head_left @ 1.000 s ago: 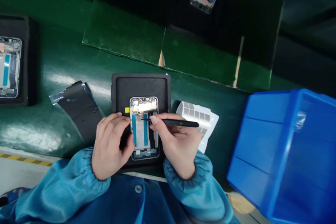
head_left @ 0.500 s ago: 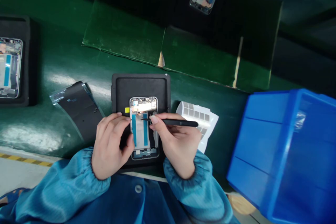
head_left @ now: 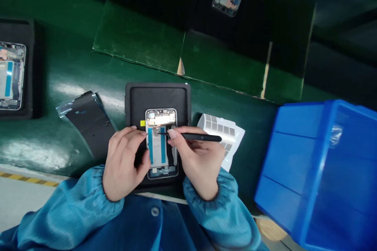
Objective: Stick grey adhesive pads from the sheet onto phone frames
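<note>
An opened phone (head_left: 156, 141) lies in a black tray (head_left: 157, 94), its circuit board at the far end and blue strips along its middle. My left hand (head_left: 125, 164) rests at the phone's left edge, thumb and forefinger apart with nothing between them. Black tweezers (head_left: 203, 137) are pinched in my right hand (head_left: 203, 157), and their tip points left over the phone's middle, just below the board. Whether the tip touches anything is too small to tell. A small yellow tab (head_left: 143, 123) shows at the phone's upper left side.
Left of the tray lies a black sheet (head_left: 88, 121) with clear edges. A white sheet of grey stickers (head_left: 220, 125) is partly behind my right hand. A blue bin (head_left: 288, 149) stands at right. Other opened phones are at far left (head_left: 11, 78) and on the raised green shelf (head_left: 141, 43).
Almost nothing differs. The tweezers and my right hand have shifted very slightly left; my left hand and the phone stay where they were.
</note>
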Demonstrator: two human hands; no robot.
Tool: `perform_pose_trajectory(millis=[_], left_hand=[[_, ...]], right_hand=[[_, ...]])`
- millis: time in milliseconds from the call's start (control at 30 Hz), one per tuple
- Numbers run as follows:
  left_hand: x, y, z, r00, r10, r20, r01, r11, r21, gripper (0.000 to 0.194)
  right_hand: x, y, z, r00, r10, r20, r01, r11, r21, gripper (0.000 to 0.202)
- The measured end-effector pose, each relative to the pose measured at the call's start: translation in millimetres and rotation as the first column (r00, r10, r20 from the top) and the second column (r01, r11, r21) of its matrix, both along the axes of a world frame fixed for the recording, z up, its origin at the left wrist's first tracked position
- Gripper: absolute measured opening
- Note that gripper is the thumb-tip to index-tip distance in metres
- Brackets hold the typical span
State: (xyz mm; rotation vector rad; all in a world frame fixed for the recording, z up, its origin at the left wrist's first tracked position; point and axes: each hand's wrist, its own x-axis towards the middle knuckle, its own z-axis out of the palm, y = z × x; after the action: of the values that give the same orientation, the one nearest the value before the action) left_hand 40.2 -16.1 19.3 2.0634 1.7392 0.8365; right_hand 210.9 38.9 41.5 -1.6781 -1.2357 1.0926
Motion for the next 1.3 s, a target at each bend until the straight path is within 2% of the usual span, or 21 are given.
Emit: perform_pose_trajectory(millis=[1300], left_hand=[[-0.4, 0.7, 0.2, 1.0, 0.025, -0.002, -0.026, 0.999, -0.046, 0.043]], right_hand=[[-2.1, 1.3, 3.1, 1.0, -0.014, 0.001, 0.014, 1.0, -0.025, 0.013]])
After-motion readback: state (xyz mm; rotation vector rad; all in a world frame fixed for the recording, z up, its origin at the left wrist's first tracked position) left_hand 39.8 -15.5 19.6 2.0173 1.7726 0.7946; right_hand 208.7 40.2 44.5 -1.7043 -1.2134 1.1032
